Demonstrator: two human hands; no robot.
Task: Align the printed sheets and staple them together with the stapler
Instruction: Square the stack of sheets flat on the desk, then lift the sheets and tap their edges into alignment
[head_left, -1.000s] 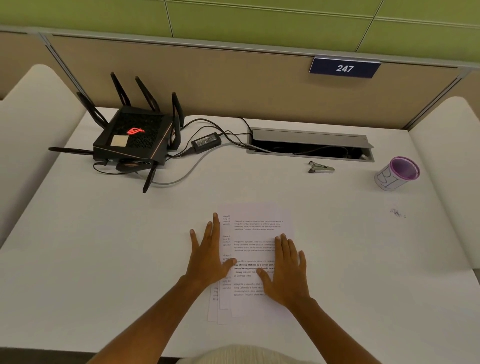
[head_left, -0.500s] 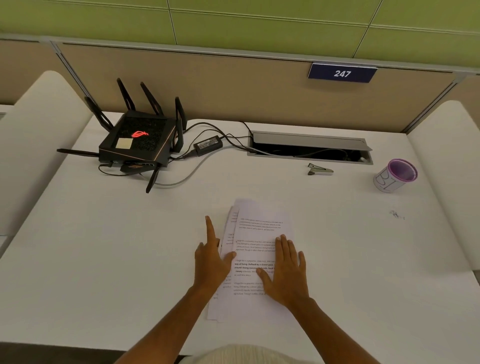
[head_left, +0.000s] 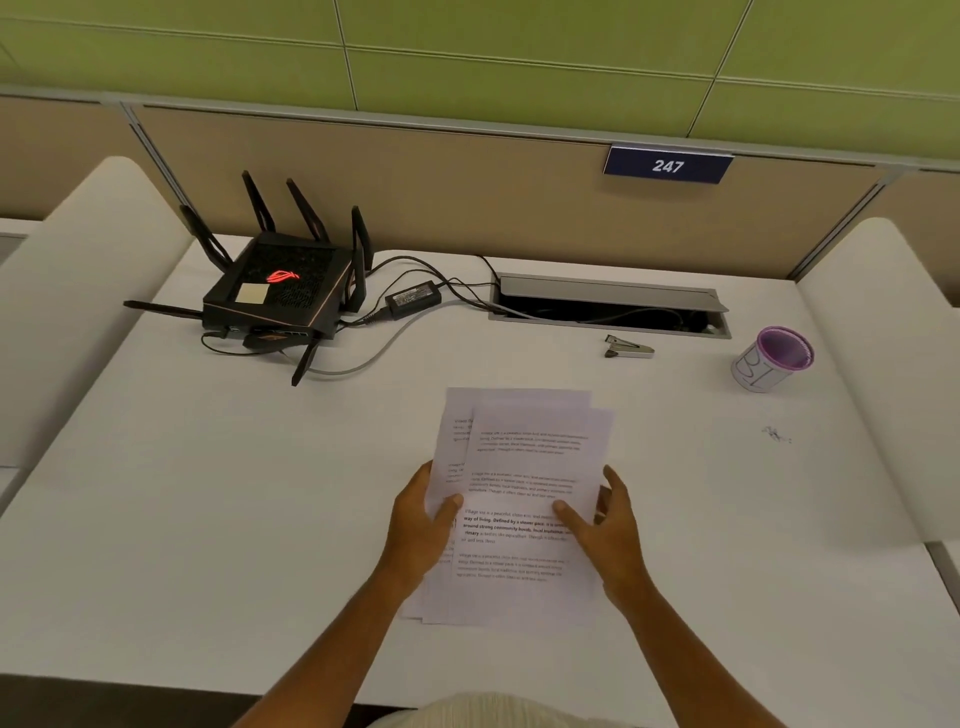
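A loose stack of printed sheets (head_left: 524, 457) lies on the white desk (head_left: 208, 493) in front of me, its pages fanned and offset at the top and left edges. My left hand (head_left: 418, 525) grips the stack's left edge, thumb on top. My right hand (head_left: 608, 527) grips the right edge, thumb resting on the printed text. A small grey stapler (head_left: 628, 347) lies apart from the paper, farther back and to the right, just in front of the cable slot.
A black router (head_left: 280, 293) with antennas, a power brick (head_left: 413, 300) and cables occupy the back left. An open cable slot (head_left: 608, 306) runs along the back. A purple-rimmed cup (head_left: 774, 358) stands at the right. A dark smudge (head_left: 776, 434) marks the desk.
Both hands were flat on the sheets; they have slid out to the stack's side edges and now grip it. The sheets have gathered closer and shifted slightly right.
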